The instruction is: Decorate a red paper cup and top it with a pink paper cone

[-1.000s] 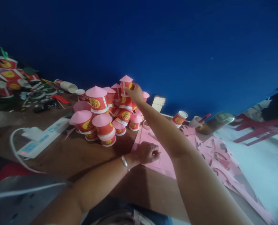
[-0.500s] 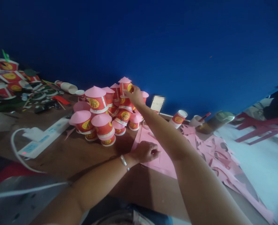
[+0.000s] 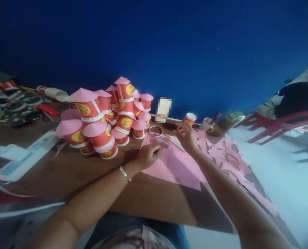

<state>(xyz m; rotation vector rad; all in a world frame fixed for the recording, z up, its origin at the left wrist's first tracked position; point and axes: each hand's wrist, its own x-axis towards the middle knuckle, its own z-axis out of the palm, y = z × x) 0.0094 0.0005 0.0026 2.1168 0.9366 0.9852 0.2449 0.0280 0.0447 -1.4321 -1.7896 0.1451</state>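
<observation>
My left hand [image 3: 149,155] rests over a sheet of pink paper [image 3: 177,169], its fingers curled closed; what they may hold is hidden. Close to its fingertips is a blurred pale pen-like item [image 3: 164,143]. My right hand [image 3: 187,136] is over the paper's far side with its fingers apart, just in front of a lone red-and-white paper cup [image 3: 191,117]; touching cannot be made out. To the left stand stacked red paper cups [image 3: 107,140] with pink cone-shaped paper tops [image 3: 83,94]. The tallest stack ends in a coned cup [image 3: 125,90].
A tape roll [image 3: 155,130] and an orange pen [image 3: 173,141] lie on the paper. Pink scraps [image 3: 230,155] cover the right side. A power strip [image 3: 26,157] is at left. At the back are a white cup [image 3: 206,123], a jar [image 3: 225,122] and the blue wall [image 3: 154,45].
My right hand has left the top cup of the tall stack and moved right and nearer, toward the lone cup. My left hand stays curled over the paper. The view has turned right.
</observation>
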